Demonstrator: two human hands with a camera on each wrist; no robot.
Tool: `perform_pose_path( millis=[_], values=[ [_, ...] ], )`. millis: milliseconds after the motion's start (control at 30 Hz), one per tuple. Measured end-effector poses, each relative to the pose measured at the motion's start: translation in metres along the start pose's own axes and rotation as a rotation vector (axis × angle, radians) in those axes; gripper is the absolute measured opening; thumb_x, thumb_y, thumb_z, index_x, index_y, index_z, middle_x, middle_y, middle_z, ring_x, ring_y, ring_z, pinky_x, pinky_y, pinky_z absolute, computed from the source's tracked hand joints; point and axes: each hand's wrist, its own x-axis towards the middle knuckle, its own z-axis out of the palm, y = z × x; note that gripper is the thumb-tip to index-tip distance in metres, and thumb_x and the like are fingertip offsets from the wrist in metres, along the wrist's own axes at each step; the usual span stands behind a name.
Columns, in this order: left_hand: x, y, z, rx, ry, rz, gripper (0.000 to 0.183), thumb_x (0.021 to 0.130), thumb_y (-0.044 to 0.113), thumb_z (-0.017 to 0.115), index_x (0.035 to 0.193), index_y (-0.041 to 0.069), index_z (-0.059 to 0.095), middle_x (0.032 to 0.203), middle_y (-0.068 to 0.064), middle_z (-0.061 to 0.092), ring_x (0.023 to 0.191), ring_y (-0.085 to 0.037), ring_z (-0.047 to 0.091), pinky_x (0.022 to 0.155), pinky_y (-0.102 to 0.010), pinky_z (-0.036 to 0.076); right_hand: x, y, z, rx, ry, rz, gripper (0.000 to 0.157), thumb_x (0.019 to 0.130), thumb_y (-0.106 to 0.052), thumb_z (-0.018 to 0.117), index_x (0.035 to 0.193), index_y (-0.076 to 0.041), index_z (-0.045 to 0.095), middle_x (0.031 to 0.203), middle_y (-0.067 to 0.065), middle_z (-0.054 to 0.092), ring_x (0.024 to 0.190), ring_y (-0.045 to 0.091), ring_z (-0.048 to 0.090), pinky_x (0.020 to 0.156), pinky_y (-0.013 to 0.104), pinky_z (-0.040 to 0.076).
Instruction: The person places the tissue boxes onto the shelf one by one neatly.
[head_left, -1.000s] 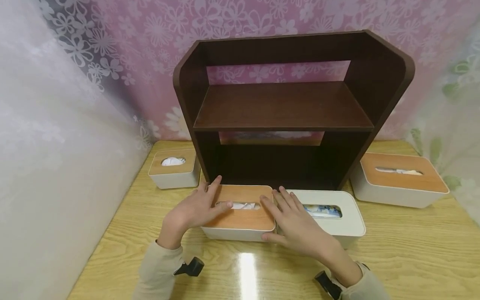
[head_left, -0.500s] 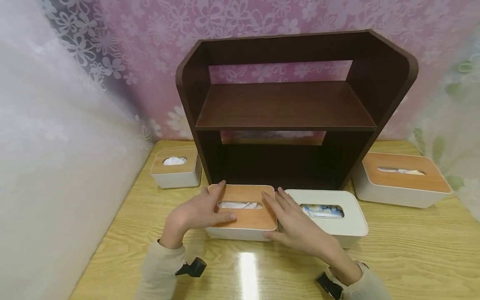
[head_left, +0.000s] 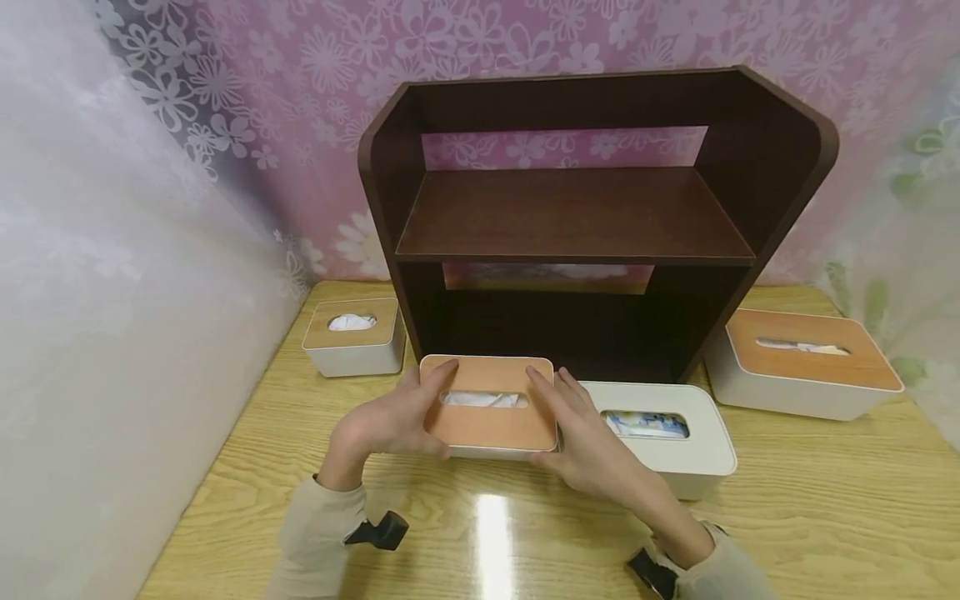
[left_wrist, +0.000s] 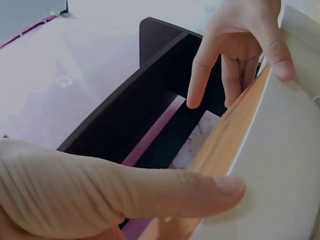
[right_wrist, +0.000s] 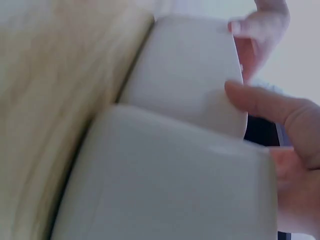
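Note:
Between my two hands is a tissue box with an orange wood-look lid [head_left: 487, 431] and white sides, tissue showing in its slot. My left hand [head_left: 390, 423] grips its left end, thumb at the front wall [left_wrist: 280, 165]. At the right end my right hand [head_left: 592, 446] holds it, the thumb low on the front and a finger on the lid's edge. The box's front wall [right_wrist: 185, 70] also shows in the right wrist view. An all-white tissue box [head_left: 675, 454] stands close by, just right of my right hand. Some fingers are hidden behind the boxes.
A dark brown two-tier shelf [head_left: 577, 212] stands behind the boxes. A small wood-lidded tissue box [head_left: 352, 358] is at its left, a larger one [head_left: 810, 375] at its right. All rest on the wooden table [head_left: 405, 542]; a pale wall [head_left: 150, 292] bounds the left.
The held tissue box has shifted up in the head view, its front wall showing less, and its lid looks tilted. Both hands have closed more firmly on its ends. The other boxes stay put.

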Motion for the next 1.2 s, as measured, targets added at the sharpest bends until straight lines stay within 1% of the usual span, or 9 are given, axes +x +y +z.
perform_pose_path(
  millis=[67,200,367,467,567,733,800,933,1200],
  values=[
    [0.001,-0.001,-0.001,-0.011,0.032,-0.006,0.111,0.074,0.02,0.088,0.159,0.016,0.016,0.154,-0.038,0.01,0.134,-0.046,0.037,0.102,-0.053,0.043,0.004,-0.004,0.003,0.015,0.025,0.017,0.101,0.076,-0.004,0.084,0.158,-0.014,0.026,0.158,0.029,0.024,0.148,0.047,0.01,0.103,0.069,0.032],
    [0.005,-0.005,-0.002,-0.022,0.084,-0.011,0.112,0.074,0.016,0.088,0.16,0.019,0.016,0.153,-0.036,0.013,0.129,-0.043,0.04,0.1,-0.052,0.044,0.013,-0.009,0.007,0.005,0.058,0.058,0.102,0.075,-0.001,0.082,0.158,-0.016,0.026,0.157,0.032,0.021,0.149,0.045,0.007,0.104,0.067,0.033],
    [0.013,-0.01,-0.003,-0.021,0.159,0.037,0.111,0.075,0.012,0.087,0.16,0.018,0.016,0.151,-0.034,0.017,0.132,-0.041,0.035,0.103,-0.052,0.041,0.025,-0.012,0.009,-0.018,0.091,0.076,0.101,0.075,0.006,0.078,0.158,-0.016,0.024,0.157,0.035,0.015,0.15,0.044,0.004,0.103,0.062,0.039],
    [0.017,-0.012,-0.001,-0.031,0.204,0.059,0.109,0.074,0.009,0.087,0.16,0.016,0.019,0.152,-0.034,0.017,0.136,-0.043,0.032,0.105,-0.053,0.04,0.03,-0.011,0.009,-0.023,0.11,0.075,0.098,0.073,0.01,0.075,0.156,-0.013,0.027,0.156,0.039,0.015,0.149,0.046,0.005,0.102,0.062,0.04],
    [0.024,-0.013,0.005,-0.041,0.227,0.076,0.106,0.075,0.01,0.087,0.159,0.016,0.022,0.155,-0.036,0.011,0.141,-0.047,0.027,0.106,-0.056,0.038,0.03,-0.006,0.008,-0.036,0.12,0.087,0.094,0.073,0.012,0.072,0.154,-0.01,0.029,0.155,0.039,0.015,0.148,0.048,0.004,0.104,0.064,0.035],
    [0.035,-0.011,0.016,-0.058,0.231,0.113,0.097,0.08,0.015,0.083,0.158,0.015,0.025,0.157,-0.038,0.003,0.144,-0.053,0.016,0.109,-0.063,0.031,0.028,0.004,0.002,-0.05,0.131,0.127,0.09,0.073,0.013,0.071,0.151,-0.006,0.029,0.155,0.038,0.016,0.148,0.049,0.003,0.108,0.067,0.026],
    [0.035,-0.011,0.018,-0.067,0.233,0.1,0.093,0.082,0.015,0.082,0.158,0.016,0.027,0.158,-0.037,0.001,0.145,-0.052,0.013,0.11,-0.063,0.029,0.03,0.007,0.001,-0.037,0.125,0.129,0.089,0.074,0.012,0.071,0.151,-0.005,0.029,0.156,0.036,0.017,0.148,0.049,0.003,0.109,0.068,0.024],
    [0.033,-0.015,0.02,-0.081,0.252,0.072,0.089,0.084,0.015,0.081,0.157,0.018,0.031,0.16,-0.034,0.001,0.146,-0.05,0.014,0.111,-0.062,0.028,0.034,0.009,0.001,-0.005,0.118,0.118,0.089,0.073,0.011,0.071,0.151,-0.006,0.031,0.157,0.03,0.023,0.148,0.048,0.005,0.109,0.068,0.024],
    [0.037,-0.023,0.021,-0.134,0.303,0.084,0.092,0.081,0.017,0.083,0.157,0.018,0.03,0.161,-0.027,0.011,0.144,-0.044,0.025,0.109,-0.058,0.034,0.039,0.015,-0.005,0.001,0.12,0.096,0.091,0.071,0.007,0.075,0.151,-0.005,0.032,0.154,0.026,0.033,0.145,0.051,0.015,0.109,0.066,0.026]
  ],
)
